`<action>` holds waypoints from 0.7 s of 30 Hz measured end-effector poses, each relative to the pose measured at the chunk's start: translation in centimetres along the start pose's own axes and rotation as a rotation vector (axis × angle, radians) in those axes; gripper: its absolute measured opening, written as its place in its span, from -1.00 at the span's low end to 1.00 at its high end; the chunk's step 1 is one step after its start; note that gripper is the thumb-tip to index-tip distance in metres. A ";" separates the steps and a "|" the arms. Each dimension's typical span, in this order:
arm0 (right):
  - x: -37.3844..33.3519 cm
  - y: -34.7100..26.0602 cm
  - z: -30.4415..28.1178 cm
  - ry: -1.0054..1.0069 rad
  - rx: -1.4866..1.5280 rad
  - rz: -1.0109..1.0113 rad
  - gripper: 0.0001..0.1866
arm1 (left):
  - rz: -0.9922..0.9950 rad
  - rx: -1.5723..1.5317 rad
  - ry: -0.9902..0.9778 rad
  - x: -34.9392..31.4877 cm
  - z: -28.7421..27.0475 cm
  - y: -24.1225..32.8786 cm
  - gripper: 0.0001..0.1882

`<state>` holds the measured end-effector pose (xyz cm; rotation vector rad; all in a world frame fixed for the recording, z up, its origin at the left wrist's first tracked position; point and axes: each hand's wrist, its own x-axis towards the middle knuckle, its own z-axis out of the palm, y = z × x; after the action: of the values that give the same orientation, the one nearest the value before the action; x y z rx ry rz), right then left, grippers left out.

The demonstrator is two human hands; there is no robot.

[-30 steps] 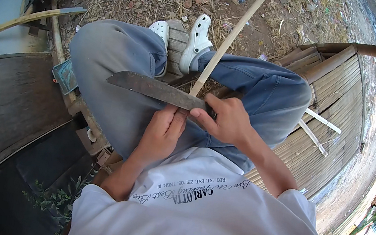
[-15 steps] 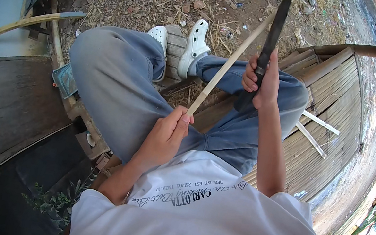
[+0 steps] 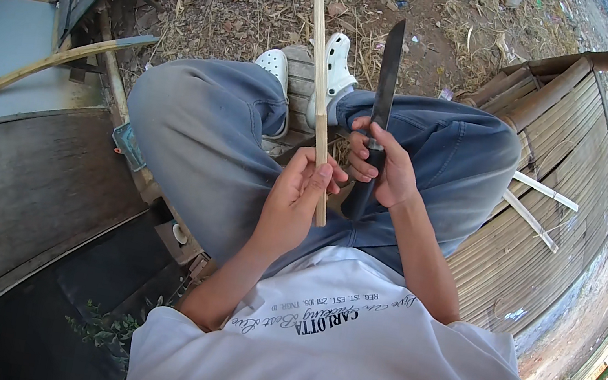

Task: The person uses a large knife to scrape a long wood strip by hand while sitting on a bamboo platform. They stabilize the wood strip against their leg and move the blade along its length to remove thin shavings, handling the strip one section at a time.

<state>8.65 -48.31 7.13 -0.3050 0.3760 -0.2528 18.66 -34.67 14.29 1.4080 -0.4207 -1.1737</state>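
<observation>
My left hand (image 3: pixel 303 194) is closed round the lower part of a long pale bamboo strip (image 3: pixel 321 57). The strip stands nearly upright in view, its near end poking out below my thumb and its far end running past the top edge. In my right hand (image 3: pixel 386 163) is a large knife (image 3: pixel 389 68) with a dark blade and a black handle. Its blade points away from me, beside the strip and apart from it. Both hands are above my lap, between my bent knees.
To the right lies a slatted bamboo platform (image 3: pixel 557 150) with two pale strips (image 3: pixel 546 191) on it. A curved wooden piece (image 3: pixel 62 60) is at the left, near a brown board (image 3: pixel 29 170). Ahead, littered dirt ground (image 3: pixel 220 17) stretches beyond my white clogs (image 3: pixel 337 68).
The knife has come left and closer to me, now more upright. The strip has swung from a rightward slant to nearly straight, and its near end now shows below my left hand.
</observation>
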 end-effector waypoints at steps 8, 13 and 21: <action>-1.6 1.0 3.5 0.060 -0.364 -0.011 -0.67 | 0.126 0.067 0.158 0.7 -0.2 -0.3 -0.74; -2.3 1.0 4.7 0.061 -0.376 0.061 -0.72 | 0.131 -0.073 0.196 1.0 0.5 0.1 -0.71; -3.4 0.0 3.9 0.083 -0.502 0.017 -0.79 | 0.168 -0.126 0.246 1.6 0.1 2.8 -0.71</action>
<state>7.12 -46.30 11.72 -0.7857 0.5227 -0.1513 20.27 -36.70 16.18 1.3595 -0.2807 -0.8637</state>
